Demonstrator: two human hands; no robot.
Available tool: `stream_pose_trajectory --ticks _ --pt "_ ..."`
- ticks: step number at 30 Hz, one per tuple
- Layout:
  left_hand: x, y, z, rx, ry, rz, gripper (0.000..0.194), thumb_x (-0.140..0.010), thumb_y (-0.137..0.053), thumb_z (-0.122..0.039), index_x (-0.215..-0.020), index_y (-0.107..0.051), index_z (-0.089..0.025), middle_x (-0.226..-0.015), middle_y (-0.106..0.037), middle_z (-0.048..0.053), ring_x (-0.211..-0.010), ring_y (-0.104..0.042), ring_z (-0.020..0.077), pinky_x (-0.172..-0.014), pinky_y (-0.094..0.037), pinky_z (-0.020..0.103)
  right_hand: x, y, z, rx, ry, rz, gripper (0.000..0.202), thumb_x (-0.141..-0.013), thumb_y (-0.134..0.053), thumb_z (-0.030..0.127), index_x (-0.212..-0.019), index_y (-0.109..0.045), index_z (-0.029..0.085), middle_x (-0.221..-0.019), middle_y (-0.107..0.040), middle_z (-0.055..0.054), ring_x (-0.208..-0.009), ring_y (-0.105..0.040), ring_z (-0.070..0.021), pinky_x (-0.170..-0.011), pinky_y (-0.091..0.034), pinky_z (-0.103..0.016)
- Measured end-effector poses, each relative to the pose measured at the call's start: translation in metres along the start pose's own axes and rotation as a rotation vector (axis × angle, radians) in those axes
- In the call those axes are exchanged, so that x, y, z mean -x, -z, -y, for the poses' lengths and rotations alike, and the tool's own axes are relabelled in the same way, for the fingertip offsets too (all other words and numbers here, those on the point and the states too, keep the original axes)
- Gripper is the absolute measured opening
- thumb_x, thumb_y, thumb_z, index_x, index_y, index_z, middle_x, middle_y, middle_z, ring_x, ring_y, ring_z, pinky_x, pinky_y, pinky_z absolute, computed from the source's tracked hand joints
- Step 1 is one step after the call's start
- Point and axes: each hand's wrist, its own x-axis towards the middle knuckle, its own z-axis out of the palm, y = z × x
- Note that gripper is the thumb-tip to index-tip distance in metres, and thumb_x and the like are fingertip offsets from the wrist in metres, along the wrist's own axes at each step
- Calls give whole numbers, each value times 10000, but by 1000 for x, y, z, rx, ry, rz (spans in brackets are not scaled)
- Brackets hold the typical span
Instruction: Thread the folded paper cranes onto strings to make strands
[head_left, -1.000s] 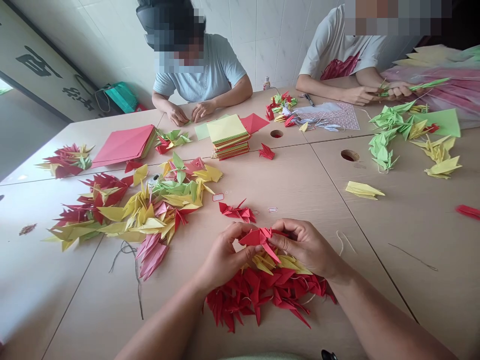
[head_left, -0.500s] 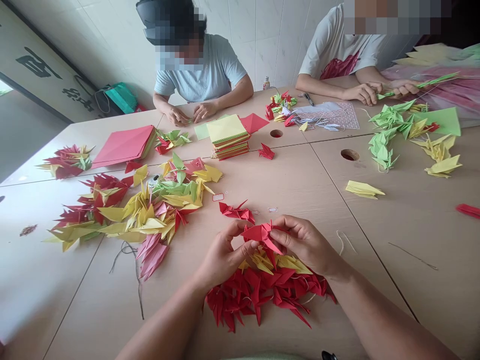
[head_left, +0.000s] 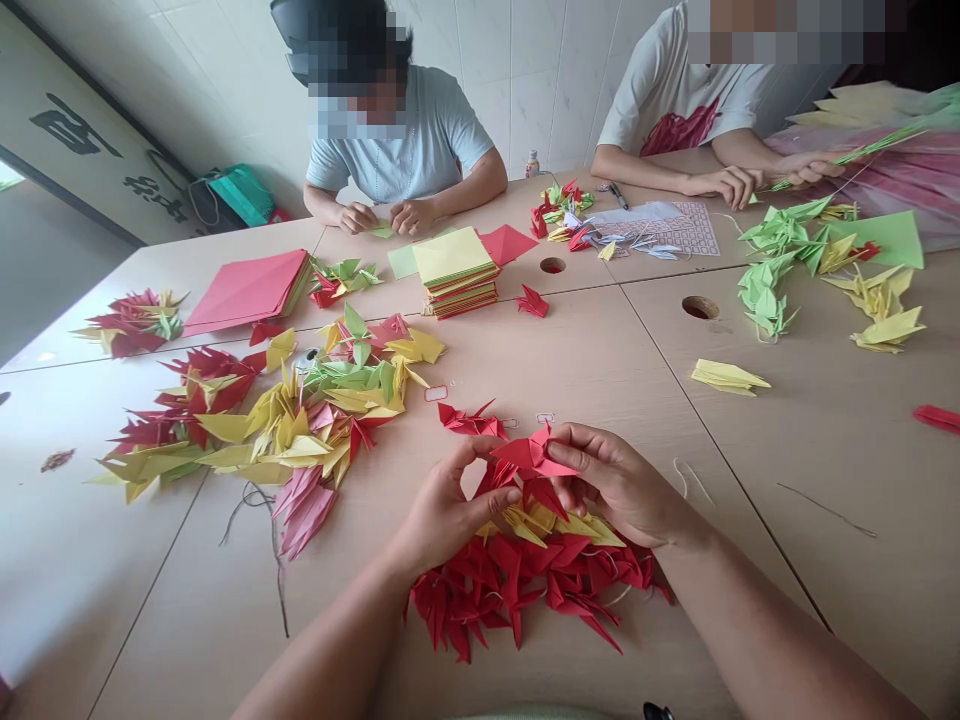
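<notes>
A red paper crane (head_left: 529, 454) is held up between my two hands. My left hand (head_left: 466, 490) is curled at its left side, thumb below and index finger partly hidden behind the paper. From the right, the thumb and fingers of my right hand (head_left: 604, 475) pinch its edge. More red folded paper (head_left: 545, 493) shows just under the crane. Beneath my hands lies a heap of red paper cranes (head_left: 510, 590) with pale string among them, and yellow paper cranes (head_left: 534, 522) along its far side. Other red cranes (head_left: 472, 420) lie just beyond my left fingers.
A big pile of mixed cranes (head_left: 292, 420) spreads to the left. Paper stacks (head_left: 457, 262) and red sheets (head_left: 244, 290) stand farther back. Two people work across the table (head_left: 570, 350). Green cranes (head_left: 765, 290), a yellow folded piece (head_left: 729, 377) and a cable hole (head_left: 700, 308) are right.
The crane has tilted and risen slightly in my fingers, opening a view of red paper beneath it. My right hand has shifted its grip. Across the table, both people's hands have moved a little.
</notes>
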Motion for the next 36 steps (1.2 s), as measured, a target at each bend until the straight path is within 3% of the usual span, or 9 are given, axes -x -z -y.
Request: stream_pose_trajectory --ticks 17,22,26,31,36 --pt "1 2 -1 -39 28 -39 315 -746 -665 -311 -1019 -567 -186 -988 -610 64 -956 -544 201 -868 -412 311 0 1 2 59 -7 -44 280 -814 -592 439 -764 -527 171 -622 -416 50 -499 -378 -41 -432 -257 -166" --pt "0 3 0 -208 -23 -115 271 -768 -631 -262 -1023 -556 -210 -987 -620 42 -928 -555 180 -819 -424 293 1 1 3 109 13 -42 267 -830 -578 423 -794 -541 161 -664 -459 34 -526 -388 -45 -470 -321 -173" --pt "-3 5 6 -461 -182 -196 240 -766 -581 -149 -995 -566 -218 -918 -635 27 -838 -561 164 -771 -425 293 1 2 3 227 53 -12 252 -859 -537 409 -801 -558 164 -685 -518 17 -553 -411 -63 -495 -359 -186" --pt "-5 9 16 -710 -358 -237 312 -751 -541 -66 -1026 -562 -211 -926 -664 30 -877 -538 188 -814 -405 333 0 6 4 525 154 -59 224 -867 -531 373 -833 -633 177 -776 -605 -12 -714 -540 -116 -652 -439 -225" --pt "-5 11 18 -788 -429 -276 299 -754 -513 -45 -1003 -577 -197 -872 -661 26 -898 -524 196 -835 -404 345 -3 13 0 838 450 -126 147 -875 -519 247 -816 -645 196 -786 -590 -17 -734 -557 -120 -667 -447 -228"
